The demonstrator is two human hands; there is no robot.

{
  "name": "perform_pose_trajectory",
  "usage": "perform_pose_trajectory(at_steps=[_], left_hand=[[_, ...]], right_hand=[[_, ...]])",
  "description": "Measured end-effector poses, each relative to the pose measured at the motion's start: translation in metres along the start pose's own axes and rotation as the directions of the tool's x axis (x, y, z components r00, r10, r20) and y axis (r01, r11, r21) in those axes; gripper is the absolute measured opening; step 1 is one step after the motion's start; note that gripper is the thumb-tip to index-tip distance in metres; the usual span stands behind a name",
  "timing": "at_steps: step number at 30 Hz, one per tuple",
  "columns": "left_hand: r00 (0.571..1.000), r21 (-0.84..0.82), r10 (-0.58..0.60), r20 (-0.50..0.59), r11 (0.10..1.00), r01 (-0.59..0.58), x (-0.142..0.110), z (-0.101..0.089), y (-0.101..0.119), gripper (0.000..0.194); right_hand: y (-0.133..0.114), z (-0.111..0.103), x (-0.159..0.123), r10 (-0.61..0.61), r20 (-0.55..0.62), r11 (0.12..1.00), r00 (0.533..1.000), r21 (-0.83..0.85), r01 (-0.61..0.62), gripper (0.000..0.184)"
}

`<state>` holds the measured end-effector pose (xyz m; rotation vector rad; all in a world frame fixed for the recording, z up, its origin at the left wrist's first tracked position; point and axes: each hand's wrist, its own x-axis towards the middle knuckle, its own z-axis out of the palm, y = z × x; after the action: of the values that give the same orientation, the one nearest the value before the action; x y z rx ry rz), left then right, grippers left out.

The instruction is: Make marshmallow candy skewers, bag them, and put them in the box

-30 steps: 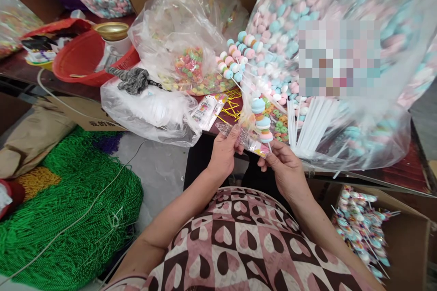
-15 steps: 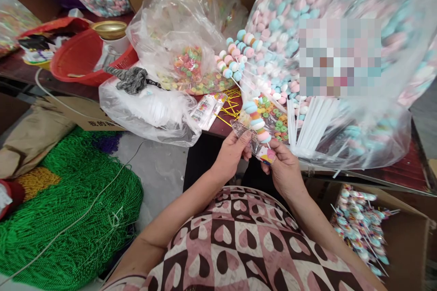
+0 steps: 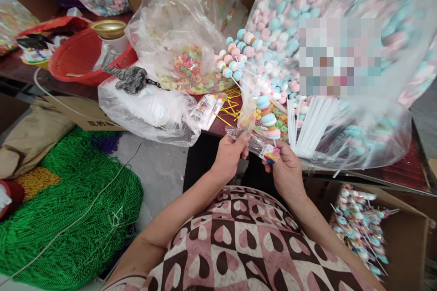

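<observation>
My left hand point(image 3: 229, 154) pinches one end of a clear plastic wrapper point(image 3: 255, 144) between thumb and fingers. At the wrapper's other, printed end is my right hand point(image 3: 288, 169), its fingers closed around the stick of a marshmallow skewer point(image 3: 269, 120). Blue, white and pink marshmallows alternate with orange and green gummy rings on it. The skewer stands tilted just beyond the wrapper, apart from my left hand. Several finished skewers point(image 3: 235, 57) lie behind on the marshmallow bag. White sticks point(image 3: 312, 122) are bunched to the right of my hands.
A large bag of marshmallows point(image 3: 283, 13) and a bag of gummy rings point(image 3: 191, 63) cover the table. Gold twist ties point(image 3: 232, 105) and printed wrappers point(image 3: 209, 110) lie at its edge. Below right, a cardboard box point(image 3: 406, 241) holds wrapped skewers. Green cords point(image 3: 75, 209) are piled left.
The marshmallow skewer has shifted right, away from my left hand. The wrapper now stretches flatter between my hands, which have barely moved.
</observation>
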<state>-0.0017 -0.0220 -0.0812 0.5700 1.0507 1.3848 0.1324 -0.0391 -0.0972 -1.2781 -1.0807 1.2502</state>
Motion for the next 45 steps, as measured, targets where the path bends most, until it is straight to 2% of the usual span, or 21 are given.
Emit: perform_pose_trajectory(at_steps=[5, 9, 14, 18, 24, 29, 33, 39, 42, 45], left_hand=[[1.0, -0.034, -0.021, 0.01, 0.999, 0.022, -0.003, 0.004, 0.001, 0.044], [0.998, -0.127, -0.043, -0.055, 0.991, 0.036, 0.0, 0.005, 0.006, 0.049], [0.984, -0.291, -0.068, -0.163, 0.956, 0.018, 0.012, -0.011, 0.019, 0.048], [0.981, -0.396, -0.125, -0.15, 0.917, 0.056, 0.02, -0.023, 0.027, 0.042], [0.98, -0.45, -0.144, -0.137, 0.89, 0.068, 0.023, -0.026, 0.03, 0.04], [0.977, -0.439, -0.152, -0.149, 0.896, 0.072, 0.024, -0.029, 0.029, 0.042], [0.978, -0.395, -0.105, -0.178, 0.918, 0.026, 0.028, -0.034, 0.032, 0.042], [0.977, -0.157, 0.036, -0.21, 0.985, -0.07, 0.032, -0.034, 0.037, 0.047], [0.973, -0.054, 0.119, -0.197, 0.99, -0.132, 0.034, -0.033, 0.036, 0.046], [0.974, -0.028, 0.144, -0.176, 0.988, -0.151, 0.035, -0.032, 0.036, 0.046]], right_hand=[[0.003, -0.001, -0.001, -0.048, -0.105, 0.999, 0.993, 0.004, 0.049, 0.019], [0.0, -0.001, -0.001, -0.063, -0.034, 0.998, 0.997, -0.003, 0.063, 0.02], [-0.006, -0.011, -0.003, -0.084, -0.008, 0.996, 0.996, 0.024, 0.084, 0.019], [-0.009, -0.024, -0.011, -0.115, 0.053, 0.993, 0.992, 0.01, 0.115, 0.02], [-0.014, -0.034, -0.022, -0.105, 0.163, 0.981, 0.981, -0.147, 0.129, 0.021], [-0.017, -0.036, -0.018, -0.09, 0.212, 0.963, 0.973, -0.229, 0.14, 0.023], [-0.018, -0.041, -0.013, -0.108, 0.246, 0.941, 0.963, -0.286, 0.179, 0.019], [-0.021, -0.053, -0.007, -0.177, 0.254, 0.859, 0.951, -0.432, 0.276, 0.016], [-0.021, -0.054, -0.005, -0.148, 0.233, 0.897, 0.961, -0.378, 0.23, 0.018], [-0.02, -0.052, -0.002, -0.065, 0.236, 0.931, 0.97, -0.336, 0.144, 0.022]])
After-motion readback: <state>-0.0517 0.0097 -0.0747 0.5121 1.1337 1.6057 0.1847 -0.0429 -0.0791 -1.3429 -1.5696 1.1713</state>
